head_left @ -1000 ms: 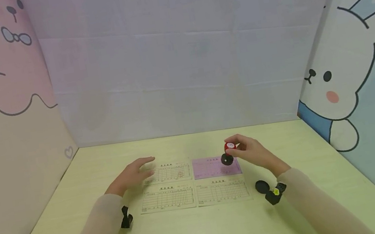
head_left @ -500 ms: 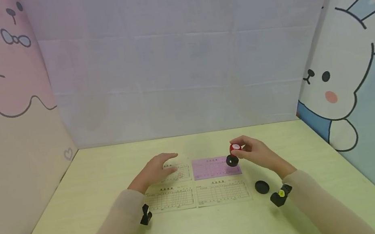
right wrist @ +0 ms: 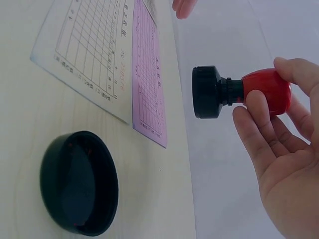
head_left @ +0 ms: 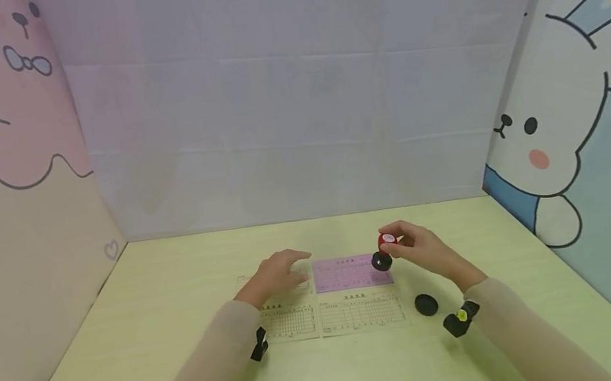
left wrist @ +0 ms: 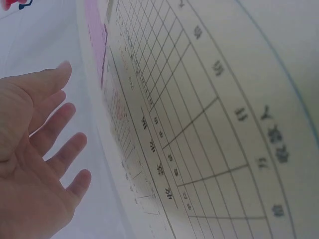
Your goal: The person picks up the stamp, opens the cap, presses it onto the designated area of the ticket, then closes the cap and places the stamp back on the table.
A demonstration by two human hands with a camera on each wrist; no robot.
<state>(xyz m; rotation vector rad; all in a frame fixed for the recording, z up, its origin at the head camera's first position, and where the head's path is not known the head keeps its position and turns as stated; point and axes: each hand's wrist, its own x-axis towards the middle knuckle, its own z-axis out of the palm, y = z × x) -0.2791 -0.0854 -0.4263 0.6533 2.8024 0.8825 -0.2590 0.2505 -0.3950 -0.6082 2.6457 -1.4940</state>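
My right hand (head_left: 418, 248) grips the red handle of a stamp (right wrist: 266, 89), its black round base pointing down above the right end of the purple slip (head_left: 345, 273). In the right wrist view a gap shows between the stamp's base and the paper. My left hand (head_left: 276, 276) hovers over the upper left printed form (head_left: 245, 284), fingers loosely extended and holding nothing, fingertips close to the purple slip's left edge. In the left wrist view the thumb and fingers (left wrist: 60, 124) are spread apart. Part of the left forms is hidden beneath the hand.
A round black stamp cap (head_left: 426, 304), hollow side up, lies on the table right of the forms. Two more printed forms, lower left (head_left: 291, 324) and lower right (head_left: 361, 313), lie in front. A white sheet (head_left: 289, 86) hangs behind the table (head_left: 335, 379), with printed side walls.
My left hand has moved right across the upper left form toward the purple slip. The right hand has shifted slightly right with the stamp still in its grip.
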